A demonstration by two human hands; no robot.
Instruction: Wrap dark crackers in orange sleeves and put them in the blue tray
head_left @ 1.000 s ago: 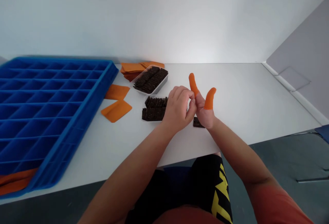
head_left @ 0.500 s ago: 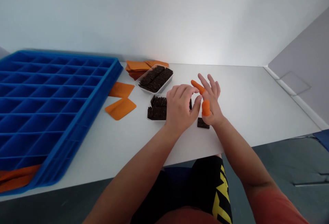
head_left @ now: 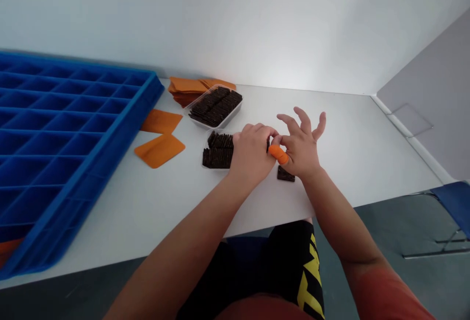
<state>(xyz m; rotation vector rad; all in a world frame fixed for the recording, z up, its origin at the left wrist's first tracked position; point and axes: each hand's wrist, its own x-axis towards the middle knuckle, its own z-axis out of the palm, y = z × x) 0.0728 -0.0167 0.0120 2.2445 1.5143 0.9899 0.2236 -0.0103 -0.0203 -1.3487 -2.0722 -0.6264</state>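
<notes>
**Clerk:** Head view, item one: your left hand. How was it entered?

**Checker:** Curled shut, knuckles up, fingertips pressed to the forefinger of your right hand. Whether anything was pinched between them could not be told.

**Clerk:** Item two, the right hand?

**Checker:** Open, holding nothing. Three bare fingers were fanned upward. One orange cot sat on its thumb, lying level and touching your left thumb.

**Clerk:** Changes against the two earlier entries?

**Checker:** A second ago you showed two cots, on forefinger and thumb, both raised. Half a second ago the hand had turned palm down with both cots in sight. In this entry only the thumb cot was seen. The forefinger tip was hidden behind your left hand, so its cot was logged as unseen, not removed. Both hands had sunk nearer the table.

**Clerk:** Meaning for the work in hand?

**Checker:** As a judgement: your left hand was busy at that forefinger, and nothing else had been picked up.

**Clerk:** Surroundings?

**Checker:**
- One dark piece lay flat just below your right hand.
- The near tub of dark pieces stood just beside your left hand.
- The far tub stood behind it.
- Loose orange sheets lay to the left, with a stack beyond them.
- The blue tray stood at the far left.
</notes>
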